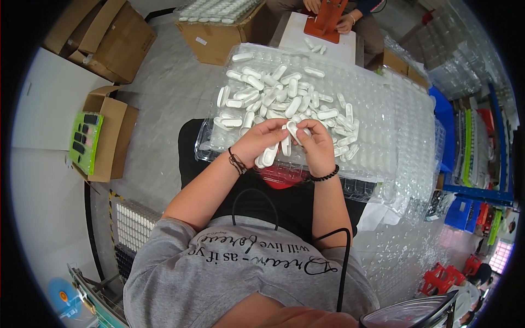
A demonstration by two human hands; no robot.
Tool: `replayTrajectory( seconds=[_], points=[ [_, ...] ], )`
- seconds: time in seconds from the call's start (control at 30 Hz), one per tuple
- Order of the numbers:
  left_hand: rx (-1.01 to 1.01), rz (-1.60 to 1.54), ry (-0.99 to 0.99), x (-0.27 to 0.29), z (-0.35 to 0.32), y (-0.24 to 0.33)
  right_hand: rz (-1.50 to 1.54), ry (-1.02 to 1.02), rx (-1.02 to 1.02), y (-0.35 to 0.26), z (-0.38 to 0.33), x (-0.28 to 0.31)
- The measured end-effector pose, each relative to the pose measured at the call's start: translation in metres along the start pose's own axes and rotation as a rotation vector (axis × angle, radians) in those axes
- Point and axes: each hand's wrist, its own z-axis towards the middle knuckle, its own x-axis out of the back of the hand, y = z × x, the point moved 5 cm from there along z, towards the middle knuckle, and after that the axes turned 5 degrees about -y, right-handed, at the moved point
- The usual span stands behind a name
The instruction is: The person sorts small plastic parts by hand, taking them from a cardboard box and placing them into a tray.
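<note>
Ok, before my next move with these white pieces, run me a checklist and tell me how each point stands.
1. Left hand holding its white pieces: ok, several at its fingers.
2. Right hand on a piece: ok, one white oval piece at its fingertips.
3. Loose pieces within reach: ok, probably; they are heaped just beyond your hands.
4. Loose pieces lined up: not ok, they lie at mixed angles on the clear plastic trays.
5. Pieces free of flaws: cannot tell, too small here.
6. Co-worker's hand clear of yours: ok, it's at the red device.
</note>
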Motion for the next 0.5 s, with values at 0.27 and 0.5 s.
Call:
replayTrajectory(
  seconds=[0.27, 0.5],
  points=[
    [-0.052, 0.068, -0.013, 0.008, 0.006, 0.000, -0.104, 0.034, 0.111, 0.009, 0.004, 0.013],
    [-0.077, -0.008, 0.020, 0.018, 0.009, -0.005, -0.111, -0.122, 0.126, -0.002, 0.004, -0.002]
  ],
)
